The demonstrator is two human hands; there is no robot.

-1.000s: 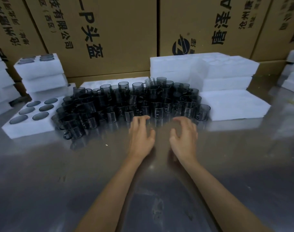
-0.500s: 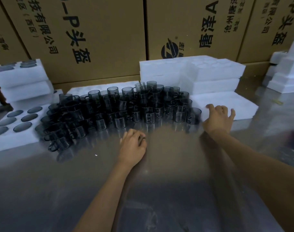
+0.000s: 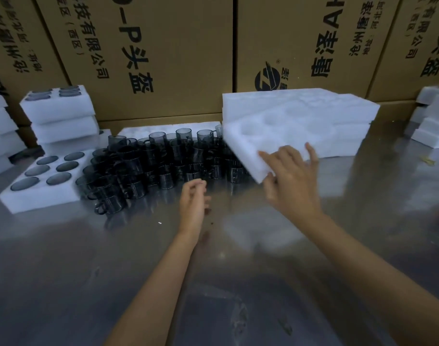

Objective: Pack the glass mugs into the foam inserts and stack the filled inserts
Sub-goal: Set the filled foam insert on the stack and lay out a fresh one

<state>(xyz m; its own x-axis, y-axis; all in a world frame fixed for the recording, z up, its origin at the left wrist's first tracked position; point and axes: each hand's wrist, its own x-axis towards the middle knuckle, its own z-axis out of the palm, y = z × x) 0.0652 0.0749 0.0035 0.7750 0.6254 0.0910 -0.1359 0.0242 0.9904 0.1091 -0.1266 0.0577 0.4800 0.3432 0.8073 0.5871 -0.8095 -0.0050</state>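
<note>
1. An empty foam insert [image 3: 260,143] is tilted, its near corner lifted off the table, with round empty pockets showing on its top face.
2. The right hand [image 3: 290,178] grips that near corner, thumb underneath and fingers spread over the top edge.
3. The insert's far side lies against the stack of empty inserts [image 3: 313,108] behind it, at the right rear of the table.
4. The mugs [image 3: 163,161], dark glass with handles, stand crowded together in a wide cluster just left of the lifted insert; the insert's left edge overhangs the nearest of them.
5. The left hand [image 3: 193,203] hovers just in front of the cluster, fingers loosely curled, holding nothing and not touching a mug.
6. A filled insert [image 3: 46,193] lies flat at the left of the cluster, six mugs seated in its pockets.
7. Behind it stands a pile of filled inserts [image 3: 61,113], mug rims visible in the top one.
8. A flat foam sheet [image 3: 143,131] lies behind the mugs.
9. The table [image 3: 63,270] is shiny metal and reflects the foam and arms.
10. Printed cartons [image 3: 163,58] form a wall behind everything.
11. More white foam blocks [image 3: 433,126] sit at the far right edge, and others at the far left.
</note>
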